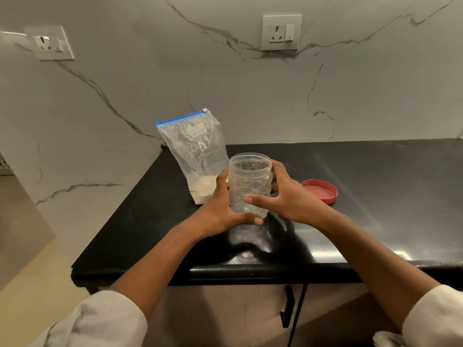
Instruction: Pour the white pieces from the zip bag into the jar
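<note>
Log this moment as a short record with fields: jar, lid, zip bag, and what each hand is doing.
jar: clear jar, open, empty, upright on black counter
lid: red lid, off, lying to the jar's right
zip bag: zip bag, upright behind-left of jar, blue zip closed, white pieces at bottom
left hand: left hand grips the jar
right hand: right hand grips the jar

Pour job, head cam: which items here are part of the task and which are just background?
Part of the job:
- zip bag, upright, zipper closed
- white pieces at its bottom
- jar, open and empty, held by left hand and right hand
- red lid, off, right of jar

Just there:
- two wall sockets
- countertop
</note>
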Tool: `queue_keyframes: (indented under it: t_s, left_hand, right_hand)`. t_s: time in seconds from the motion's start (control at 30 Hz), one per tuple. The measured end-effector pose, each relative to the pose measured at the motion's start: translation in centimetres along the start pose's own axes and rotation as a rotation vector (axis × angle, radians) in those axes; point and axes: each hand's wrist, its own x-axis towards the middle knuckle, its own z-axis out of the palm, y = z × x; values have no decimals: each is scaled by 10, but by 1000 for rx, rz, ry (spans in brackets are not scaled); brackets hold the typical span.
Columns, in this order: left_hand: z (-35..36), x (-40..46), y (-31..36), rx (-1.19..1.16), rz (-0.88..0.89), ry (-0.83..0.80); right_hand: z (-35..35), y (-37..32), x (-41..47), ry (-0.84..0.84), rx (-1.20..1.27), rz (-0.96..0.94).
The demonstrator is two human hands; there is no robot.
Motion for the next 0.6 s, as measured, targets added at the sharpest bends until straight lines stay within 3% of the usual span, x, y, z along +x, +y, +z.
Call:
queue_keyframes:
  t_s: [0.23, 0.37, 0.6]
  left_hand:
    - [-15, -9, 10, 31, 14, 5]
    - [-48, -17, 30, 237, 24, 12]
    - [-140, 34, 99, 353, 164, 360]
  right_hand:
    - [1, -6, -4, -38, -7, 10]
    - [-22, -9, -4, -132, -15, 28]
    - [-70, -25, 37, 67, -22, 2]
